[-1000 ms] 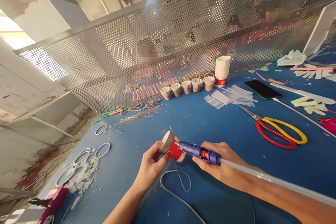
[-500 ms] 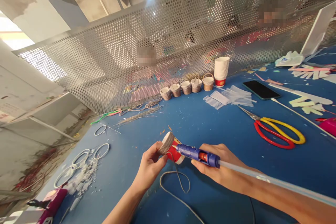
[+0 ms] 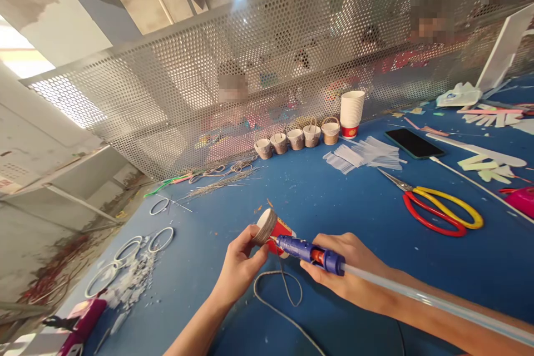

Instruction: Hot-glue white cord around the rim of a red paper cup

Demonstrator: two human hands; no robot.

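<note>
Fingers of the left hand (image 3: 238, 261) grip a paper cup (image 3: 282, 227), those of the right hand (image 3: 359, 255) a glue gun (image 3: 295, 246), apparently gluing, with laying cord (image 3: 270, 272) seemingly called for next.

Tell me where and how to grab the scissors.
Probably by the handle loops, coming from the near right: the scissors lie flat, blades pointing far left, loops spread toward the near right. The right hand is closer but holds the glue gun.

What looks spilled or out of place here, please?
Pale scraps lie scattered on the blue table, at the left near the white rings; they look spilled, whereas the small cups stand in a neat row.
</note>
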